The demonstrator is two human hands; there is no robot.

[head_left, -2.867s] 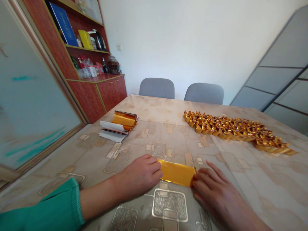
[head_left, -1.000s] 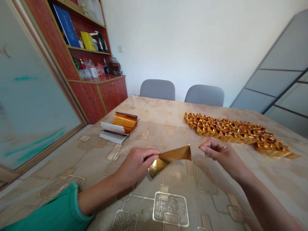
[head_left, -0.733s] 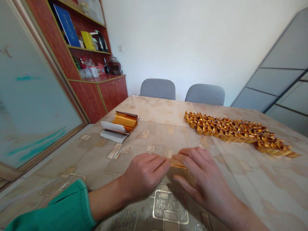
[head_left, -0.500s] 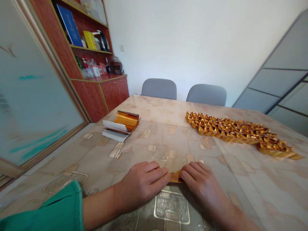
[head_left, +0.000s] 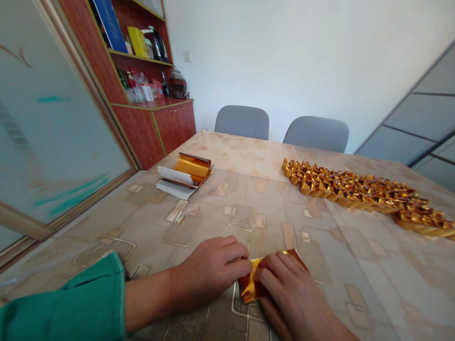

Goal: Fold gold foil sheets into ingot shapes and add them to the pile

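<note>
- Folded gold foil sheet (head_left: 249,285), rectangular and shiny, lay at the near edge of the beige patterned tabletop (head_left: 227,151).
- The left hand (head_left: 209,267) and right hand (head_left: 289,296) grasped it, fingers pressing down.
- Gold foil ingots (head_left: 359,194) lay in rows, far right on the tabletop.
- Gold foil sheets on white paper (head_left: 185,173) lay far left on it.
- Blue book (head_left: 108,19) lettering, beyond the tabletop, was too small to read.

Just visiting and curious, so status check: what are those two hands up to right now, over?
Left hand: touching the folded gold foil. Right hand: on top of the foil. Rows of gold foil ingots: off to the right, apart from the hands.
</note>
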